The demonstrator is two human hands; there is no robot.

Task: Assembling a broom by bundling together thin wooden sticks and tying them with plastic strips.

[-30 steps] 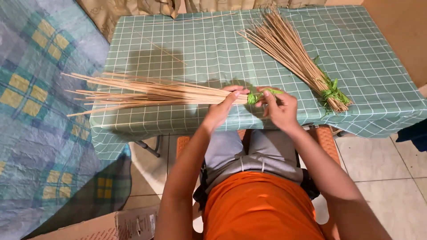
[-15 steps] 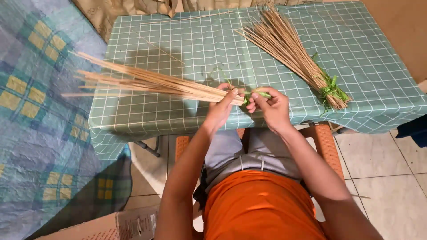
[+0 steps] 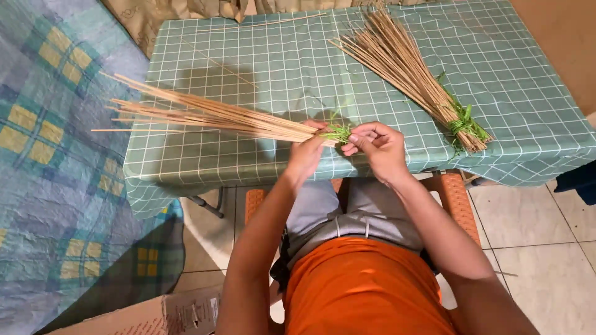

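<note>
Stick bundle (image 3: 211, 116) fans out left over the table edge (image 3: 186, 180), its butt end buried in my left hand (image 3: 306, 152), which is clamped around it. Green strip (image 3: 338, 133) sits between both hands; my right hand (image 3: 380, 147) pinches it, fingertips hiding the knot. Far right, a tied bundle (image 3: 410, 71) lies apart.

Even, fairly bright indoor light falls from overhead on a green checked tablecloth (image 3: 261, 68), where a bundle of thin sticks (image 3: 205, 115) casts a soft grey shadow on the cloth behind it and the left hand (image 3: 305, 152) and right hand (image 3: 380, 147) darken the cloth just beyond them. The floor tiles (image 3: 546, 248) at lower right show a mild pale sheen without hard glare. Focus is crisp at the centre, the fingers slightly soft, and the table edges bow with wide-angle distortion toward the frame's sides.
</note>
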